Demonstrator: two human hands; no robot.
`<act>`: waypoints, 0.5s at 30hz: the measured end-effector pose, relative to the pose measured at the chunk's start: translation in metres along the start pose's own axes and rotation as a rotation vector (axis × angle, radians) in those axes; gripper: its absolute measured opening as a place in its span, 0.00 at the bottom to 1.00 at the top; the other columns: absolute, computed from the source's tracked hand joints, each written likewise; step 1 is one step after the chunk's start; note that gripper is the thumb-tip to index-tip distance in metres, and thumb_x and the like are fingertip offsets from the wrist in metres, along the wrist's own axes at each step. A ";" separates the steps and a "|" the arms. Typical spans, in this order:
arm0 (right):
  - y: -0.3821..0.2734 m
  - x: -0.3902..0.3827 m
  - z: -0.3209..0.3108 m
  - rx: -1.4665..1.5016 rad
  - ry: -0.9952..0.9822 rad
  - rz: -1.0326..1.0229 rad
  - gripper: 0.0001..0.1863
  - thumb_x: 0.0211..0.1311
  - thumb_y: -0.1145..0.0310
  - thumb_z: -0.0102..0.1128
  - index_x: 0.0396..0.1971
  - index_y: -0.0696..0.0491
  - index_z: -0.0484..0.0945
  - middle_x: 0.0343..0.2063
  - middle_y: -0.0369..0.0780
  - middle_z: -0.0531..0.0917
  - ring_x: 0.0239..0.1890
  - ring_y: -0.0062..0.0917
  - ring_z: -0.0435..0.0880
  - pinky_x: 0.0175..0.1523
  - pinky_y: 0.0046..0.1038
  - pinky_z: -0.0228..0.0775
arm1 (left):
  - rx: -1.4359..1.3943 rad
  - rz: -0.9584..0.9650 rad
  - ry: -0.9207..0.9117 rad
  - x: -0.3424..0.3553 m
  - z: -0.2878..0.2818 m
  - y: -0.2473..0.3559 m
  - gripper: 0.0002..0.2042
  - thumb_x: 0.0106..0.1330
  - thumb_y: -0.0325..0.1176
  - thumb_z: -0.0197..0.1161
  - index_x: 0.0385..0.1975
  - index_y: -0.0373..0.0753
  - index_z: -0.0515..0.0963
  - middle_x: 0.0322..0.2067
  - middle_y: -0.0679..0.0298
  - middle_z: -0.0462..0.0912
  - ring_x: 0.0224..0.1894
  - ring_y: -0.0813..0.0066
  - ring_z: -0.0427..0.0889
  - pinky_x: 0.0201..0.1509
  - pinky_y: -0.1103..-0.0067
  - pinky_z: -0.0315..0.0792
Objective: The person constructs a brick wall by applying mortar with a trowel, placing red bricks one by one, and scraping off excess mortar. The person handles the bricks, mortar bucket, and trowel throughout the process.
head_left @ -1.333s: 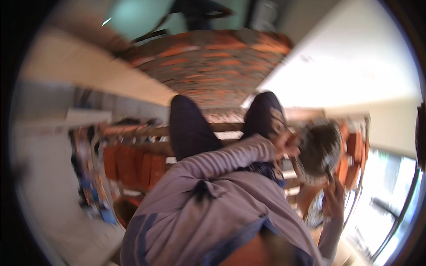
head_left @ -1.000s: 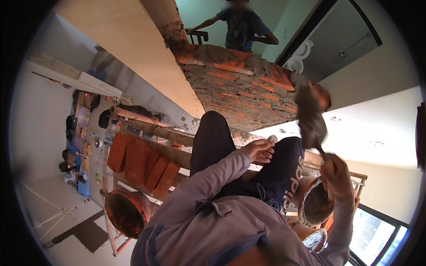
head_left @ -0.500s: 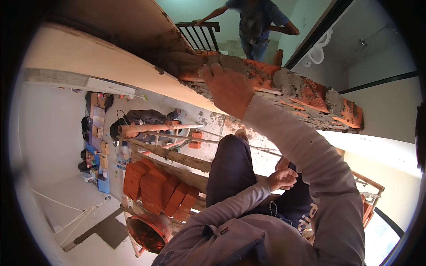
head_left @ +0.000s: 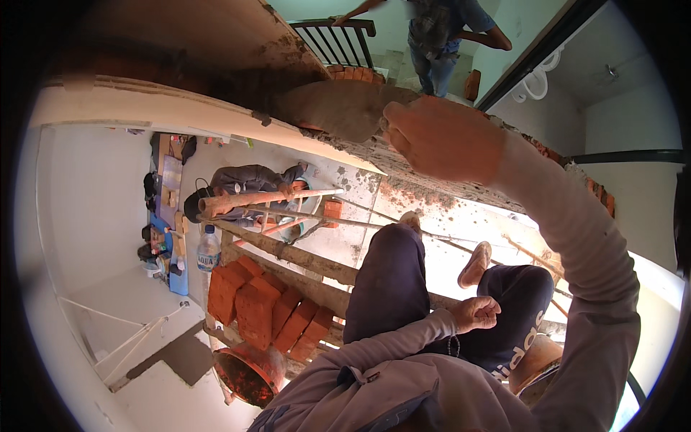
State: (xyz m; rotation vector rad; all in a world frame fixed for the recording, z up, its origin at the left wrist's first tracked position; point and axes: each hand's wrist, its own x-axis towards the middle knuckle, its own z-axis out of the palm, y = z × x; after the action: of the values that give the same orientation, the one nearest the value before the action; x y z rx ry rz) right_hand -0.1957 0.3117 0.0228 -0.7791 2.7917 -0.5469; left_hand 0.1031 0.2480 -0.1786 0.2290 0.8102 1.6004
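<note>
My right hand (head_left: 443,137) is closed over the top of a low brick wall (head_left: 533,140), its fingers curled under. What it grips, if anything, is hidden. Touching its left side is a smooth grey-brown leaf-shaped patch (head_left: 331,108), either wet mortar or a mortar-coated blade; I cannot tell which. Rough mortar clings to the wall's near side. My left hand (head_left: 475,314) rests curled between my knees, with nothing visible in it and a bead string (head_left: 453,345) at the wrist.
Red bricks (head_left: 263,306), a water bottle (head_left: 208,248) and a mortar-stained bucket (head_left: 252,374) stand on the wooden scaffold (head_left: 309,261) at left. Below, a person (head_left: 248,180) bends by a tub. Another person (head_left: 432,43) stands beyond the wall near a railing (head_left: 335,36).
My right hand has moved right along the wall top, uncovering the grey-brown patch, and its fingers are more curled. My left hand has curled tighter. The whole view has shifted slightly.
</note>
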 end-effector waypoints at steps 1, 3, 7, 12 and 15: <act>0.005 0.006 0.001 -0.022 -0.089 -0.035 0.10 0.65 0.67 0.47 0.32 0.58 0.75 0.27 0.48 0.81 0.32 0.41 0.84 0.36 0.42 0.76 | -0.008 0.029 0.011 0.001 0.000 -0.002 0.17 0.64 0.35 0.66 0.48 0.36 0.72 0.37 0.68 0.75 0.40 0.82 0.75 0.50 0.82 0.72; -0.002 0.005 -0.008 -0.053 -0.188 -0.077 0.11 0.66 0.68 0.46 0.32 0.57 0.76 0.26 0.48 0.81 0.32 0.41 0.85 0.36 0.42 0.76 | 0.050 -0.001 0.034 -0.003 -0.004 0.000 0.17 0.64 0.35 0.66 0.48 0.36 0.72 0.37 0.68 0.75 0.40 0.82 0.75 0.50 0.82 0.72; -0.021 -0.057 -0.033 0.139 -0.255 0.119 0.11 0.67 0.69 0.45 0.38 0.58 0.75 0.30 0.49 0.80 0.37 0.40 0.82 0.40 0.39 0.74 | 0.092 0.013 0.029 -0.008 -0.006 -0.001 0.19 0.63 0.37 0.67 0.49 0.36 0.72 0.36 0.68 0.76 0.39 0.82 0.75 0.48 0.82 0.72; -0.066 -0.251 -0.095 0.309 -0.064 0.600 0.15 0.59 0.64 0.57 0.42 0.58 0.72 0.33 0.47 0.79 0.38 0.42 0.78 0.45 0.36 0.68 | 0.079 0.034 -0.136 0.000 0.001 -0.012 0.14 0.65 0.35 0.63 0.47 0.35 0.74 0.31 0.64 0.79 0.33 0.79 0.79 0.38 0.80 0.77; -0.120 -0.398 -0.127 0.151 0.037 0.914 0.20 0.55 0.60 0.60 0.43 0.58 0.72 0.31 0.47 0.77 0.32 0.41 0.76 0.43 0.34 0.69 | 0.158 0.037 -0.187 0.011 0.032 0.012 0.17 0.64 0.34 0.62 0.49 0.33 0.73 0.33 0.58 0.78 0.37 0.71 0.81 0.42 0.76 0.79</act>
State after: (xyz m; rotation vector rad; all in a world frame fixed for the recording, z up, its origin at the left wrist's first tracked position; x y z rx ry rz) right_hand 0.1595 0.4653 0.2203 0.5413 2.6909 -0.5578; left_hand 0.1098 0.2701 -0.1516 0.5023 0.7909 1.5246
